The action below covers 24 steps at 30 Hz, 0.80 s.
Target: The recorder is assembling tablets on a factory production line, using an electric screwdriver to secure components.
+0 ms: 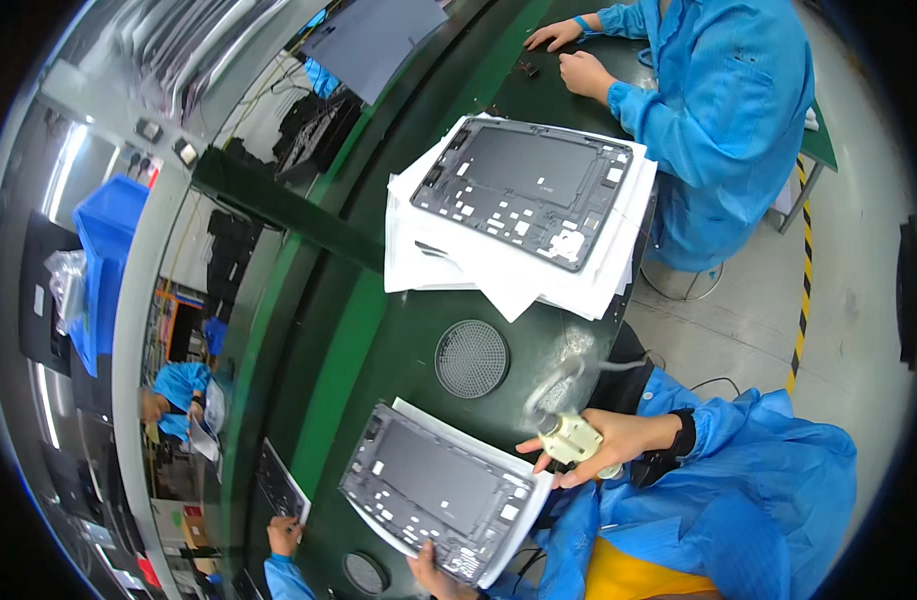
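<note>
A dark tablet back housing [434,483], dotted with small white patches, lies tilted on white sheets [519,520] at the bench's near edge. My left hand [437,577] grips its lower edge, thumb on top. My right hand [619,447] is closed round a cream-coloured hand tool [571,438] beside the housing's right edge. A pale, blurred hose [551,388] seems to run from the tool; its tip cannot be made out. Just beyond the housing sits a round dark dish with a grid surface [472,358].
A second tablet housing [534,185] rests on a stack of white sheets [419,262] farther up the green bench [399,335]. A co-worker in blue [724,130] sits there. At lower left another person's hand [284,535] touches a dark panel [279,482], near another round dish [365,573].
</note>
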### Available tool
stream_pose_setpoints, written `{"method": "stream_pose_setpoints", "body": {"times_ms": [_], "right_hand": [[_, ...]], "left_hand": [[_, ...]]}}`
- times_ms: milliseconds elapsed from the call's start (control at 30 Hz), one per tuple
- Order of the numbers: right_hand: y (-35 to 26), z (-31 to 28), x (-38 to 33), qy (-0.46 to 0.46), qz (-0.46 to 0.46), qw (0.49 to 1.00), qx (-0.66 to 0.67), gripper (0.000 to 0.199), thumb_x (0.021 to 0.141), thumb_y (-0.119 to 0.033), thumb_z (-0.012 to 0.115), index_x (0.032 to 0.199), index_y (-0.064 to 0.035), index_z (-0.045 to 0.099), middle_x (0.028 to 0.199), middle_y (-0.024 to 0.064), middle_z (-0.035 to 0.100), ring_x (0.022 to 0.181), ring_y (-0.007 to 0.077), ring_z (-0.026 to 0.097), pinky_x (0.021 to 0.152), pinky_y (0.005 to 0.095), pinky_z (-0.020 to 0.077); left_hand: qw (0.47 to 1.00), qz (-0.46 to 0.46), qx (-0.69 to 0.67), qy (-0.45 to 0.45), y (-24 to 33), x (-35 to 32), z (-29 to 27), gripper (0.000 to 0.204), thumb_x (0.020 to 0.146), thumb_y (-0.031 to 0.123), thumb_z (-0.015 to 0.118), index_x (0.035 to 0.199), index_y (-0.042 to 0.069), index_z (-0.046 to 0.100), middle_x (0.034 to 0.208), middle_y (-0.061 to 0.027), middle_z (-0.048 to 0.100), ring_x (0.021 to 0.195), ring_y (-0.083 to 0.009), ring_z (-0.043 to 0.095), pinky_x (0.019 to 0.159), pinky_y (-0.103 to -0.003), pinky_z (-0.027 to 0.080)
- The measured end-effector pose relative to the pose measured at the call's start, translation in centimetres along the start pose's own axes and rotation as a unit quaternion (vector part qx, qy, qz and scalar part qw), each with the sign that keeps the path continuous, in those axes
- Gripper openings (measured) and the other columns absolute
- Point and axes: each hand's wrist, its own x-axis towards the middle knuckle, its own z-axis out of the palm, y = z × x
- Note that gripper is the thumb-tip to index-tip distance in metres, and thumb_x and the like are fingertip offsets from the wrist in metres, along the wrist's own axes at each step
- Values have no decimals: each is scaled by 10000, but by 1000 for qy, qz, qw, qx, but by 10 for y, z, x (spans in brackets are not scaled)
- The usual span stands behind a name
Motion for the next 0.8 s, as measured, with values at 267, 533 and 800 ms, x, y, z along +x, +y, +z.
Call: {"method": "stream_pose_setpoints", "body": {"times_ms": [267, 533, 800], "right_hand": [[-19, -9, -15, 1, -46, 993, 109, 323, 776, 13, 632, 1090, 8, 561, 1370, 166, 357, 1003, 218, 589, 786, 299, 518], [-7, -16, -35, 33, -88, 990, 103, 396, 767, -52, 657, 1130, 23, 518, 1303, 156, 419, 996, 233, 583, 761, 300, 541], [-5, -20, -41, 60, -85, 986, 130, 413, 763, 9, 636, 1155, 19, 508, 1296, 132, 443, 992, 229, 589, 781, 305, 526]], "left_hand": [[993, 11, -115, -2, 140, 58, 110, 494, 786, 251, 533, 1180, -31, 434, 1112, -178, 513, 996, -256, 546, 849, -366, 480], [975, 93, -56, -192, 179, 95, 267, 333, 820, 223, 517, 1069, 2, 528, 1003, -108, 586, 891, -214, 590, 803, -337, 484], [930, -39, -169, -324, 126, 114, 405, 258, 820, 116, 513, 1046, -3, 554, 991, -113, 629, 846, -233, 632, 770, -360, 527]]}}
